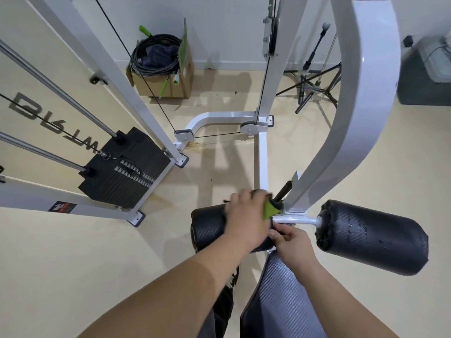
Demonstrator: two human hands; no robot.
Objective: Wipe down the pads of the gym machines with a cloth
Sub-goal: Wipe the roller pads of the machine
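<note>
My left hand (246, 217) presses a green cloth (270, 209) onto the inner end of the left black roller pad (207, 226); only a corner of the cloth shows past my fingers. My right hand (291, 242) pinches the inner edge of that same pad, just under the white crossbar (292, 219). The right black roller pad (375, 236) sticks out on the other side, untouched, with scuffed spots on its cover. A grey textured seat pad (278, 296) lies below my right forearm.
The white curved machine arm (361, 118) rises from the crossbar. A black weight stack (127, 167) with guide rods and cables stands at the left. A cardboard box (166, 79) of coiled cables sits by the far wall, a black tripod (314, 81) at the right.
</note>
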